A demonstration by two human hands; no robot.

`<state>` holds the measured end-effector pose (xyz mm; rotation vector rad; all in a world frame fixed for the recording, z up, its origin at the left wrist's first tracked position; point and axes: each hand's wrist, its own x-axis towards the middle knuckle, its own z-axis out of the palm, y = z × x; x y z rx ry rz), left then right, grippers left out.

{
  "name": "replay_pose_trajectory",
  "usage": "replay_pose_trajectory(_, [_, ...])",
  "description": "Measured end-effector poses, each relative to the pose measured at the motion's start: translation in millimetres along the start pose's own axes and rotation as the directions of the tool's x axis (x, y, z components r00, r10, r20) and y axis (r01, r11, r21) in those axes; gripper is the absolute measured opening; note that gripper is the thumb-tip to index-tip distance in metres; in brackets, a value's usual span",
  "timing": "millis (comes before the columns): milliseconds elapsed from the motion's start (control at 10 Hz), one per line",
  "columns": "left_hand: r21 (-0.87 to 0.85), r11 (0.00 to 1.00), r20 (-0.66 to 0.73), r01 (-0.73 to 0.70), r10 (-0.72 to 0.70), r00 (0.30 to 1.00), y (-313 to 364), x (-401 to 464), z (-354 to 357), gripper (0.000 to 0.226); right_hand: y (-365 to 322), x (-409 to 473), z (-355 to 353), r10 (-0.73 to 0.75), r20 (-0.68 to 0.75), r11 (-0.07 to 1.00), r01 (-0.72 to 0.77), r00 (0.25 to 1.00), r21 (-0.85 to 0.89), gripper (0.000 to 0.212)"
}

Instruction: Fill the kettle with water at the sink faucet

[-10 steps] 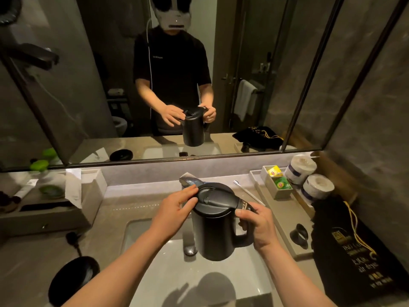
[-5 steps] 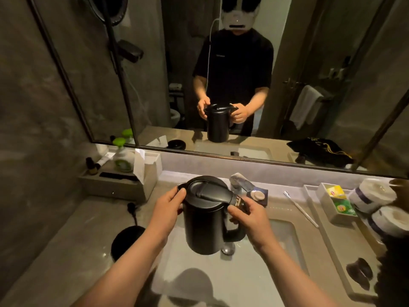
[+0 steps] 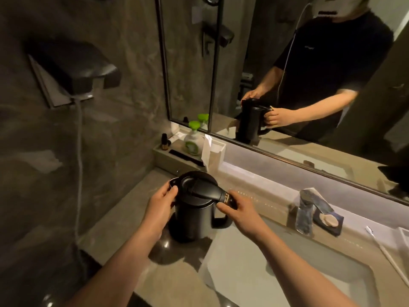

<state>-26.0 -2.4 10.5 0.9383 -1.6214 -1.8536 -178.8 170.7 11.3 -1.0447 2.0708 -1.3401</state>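
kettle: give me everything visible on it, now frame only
The kettle is matte black and cylindrical, likely plastic or coated metal. It stands upright with its lid shut, spout at the far left and a loop handle on the right. It sits left of the sink basin, over a round black base. The left hand touches its side; the right hand holds the handle top.

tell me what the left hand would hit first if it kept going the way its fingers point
The left hand already has its fingers against the black kettle near the spout, so it would press straight into the kettle. Nothing else lies between them.
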Motion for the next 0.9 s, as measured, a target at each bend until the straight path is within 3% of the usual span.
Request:
replay_pose_trajectory(200, [-0.013,0.999,-0.055,0.038,-0.038,0.998,-14,11,-18,0.025,11,21,26,0.031,0.075,1.0,-0.031,0.997,0.003,0.021])
replay_pose_trajectory(400, [0.028,0.999,-0.073,0.037,-0.035,0.997,-23,18,-22,0.025,23,30,34,0.041,0.121,0.998,-0.046,0.992,0.044,0.015])
replay_pose_trajectory(800, [0.05,0.999,-0.037,-0.002,0.004,0.999,-30,17,-31,0.026,22,38,35,0.091,0.192,0.995,-0.082,0.977,-0.055,0.011])
replay_pose_trajectory(900, [-0.009,0.997,-0.148,0.074,-0.074,0.986,-34,-3,-35,0.035,17,30,20,0.138,0.058,0.99,-0.137,0.989,-0.025,0.036])
